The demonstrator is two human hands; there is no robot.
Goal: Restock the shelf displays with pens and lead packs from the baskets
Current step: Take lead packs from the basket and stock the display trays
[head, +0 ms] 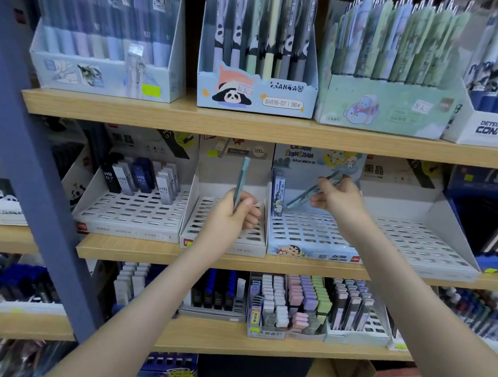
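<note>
Pale wood-grain shelf packed with cardboard displays: panda pen box above, slotted trays below, a blue metal upright slanting across the left. Left hand, fingers curled round a slim teal lead pack, upright over the white tray. Right hand, fingers pinching a second lead pack, tilted above the pale-blue cartoon tray, near a standing pack.

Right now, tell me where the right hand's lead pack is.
Head view, right of centre: the right hand holds the lead pack tilted over the blue cartoon tray, middle shelf.
</note>
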